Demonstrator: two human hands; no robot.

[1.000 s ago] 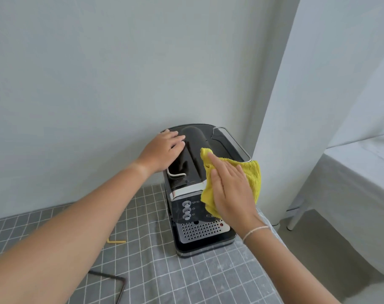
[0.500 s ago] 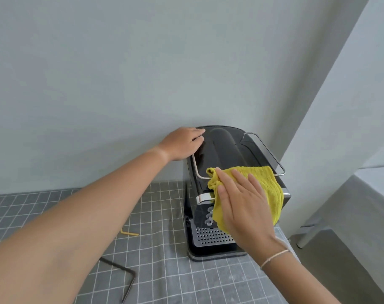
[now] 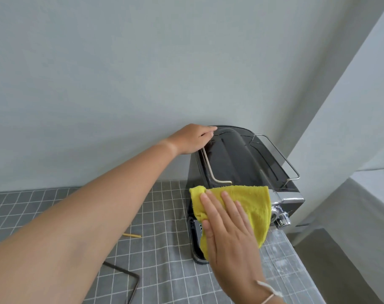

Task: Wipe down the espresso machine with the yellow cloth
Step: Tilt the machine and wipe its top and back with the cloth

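Note:
A black espresso machine (image 3: pixel 235 159) with metal rails on top stands against the wall at the table's right end. My left hand (image 3: pixel 192 139) rests on its back left top corner, fingers bent over the edge. The yellow cloth (image 3: pixel 250 202) hangs over the machine's front face. My right hand (image 3: pixel 226 231) presses flat on the cloth with straight fingers. The control panel and most of the drip grille are hidden behind cloth and hand. A chrome knob (image 3: pixel 280 216) sticks out at the machine's right side.
The table wears a grey grid-pattern cloth (image 3: pixel 160 260). A small yellow stick (image 3: pixel 131 235) lies left of the machine. A dark wire frame (image 3: pixel 129 281) lies near the front edge. The wall is close behind, a white pillar stands right, and a lower grey surface (image 3: pixel 371 194) beyond.
My right hand has slid the cloth down from the machine's top front edge over its front face. My left hand has shifted toward the back corner. The view has moved closer.

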